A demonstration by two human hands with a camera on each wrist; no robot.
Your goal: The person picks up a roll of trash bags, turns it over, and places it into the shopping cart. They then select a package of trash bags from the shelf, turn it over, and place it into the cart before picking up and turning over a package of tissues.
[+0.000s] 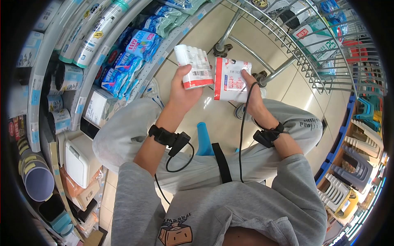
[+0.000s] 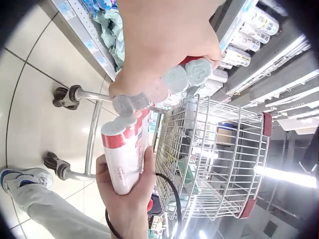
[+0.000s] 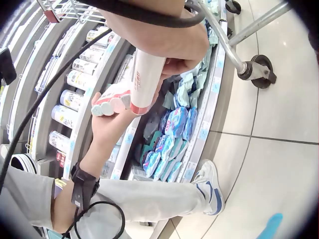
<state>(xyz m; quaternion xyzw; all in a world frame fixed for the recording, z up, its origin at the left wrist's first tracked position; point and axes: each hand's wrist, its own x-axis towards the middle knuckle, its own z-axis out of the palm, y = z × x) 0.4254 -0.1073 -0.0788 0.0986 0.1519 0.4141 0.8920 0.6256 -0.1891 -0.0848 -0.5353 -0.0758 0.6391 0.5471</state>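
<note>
My left hand (image 1: pixel 185 92) grips a plastic-wrapped pack of white rolls (image 1: pixel 197 65) with a red lower band; fine print and a barcode face up. Beside it, my right hand (image 1: pixel 255 98) holds a similar white-and-red pack (image 1: pixel 232 82), thumb on its printed face. Both packs are up in front of my knees, edges close together. In the left wrist view, the round roll ends (image 2: pixel 177 78) stick out past the left hand. The right wrist view shows the right-hand pack (image 3: pixel 148 74) side-on, overlapping the left-hand one.
A wire shopping cart (image 1: pixel 312 61) with goods inside stands at front right, its caster (image 1: pixel 223 50) near the packs. Shelves on the left carry blue bagged packs (image 1: pixel 119 71) and tall rolls (image 1: pixel 98 35). Plastic stools (image 1: pixel 353 164) are stacked on the right. Something blue (image 1: pixel 204 139) shows between my legs.
</note>
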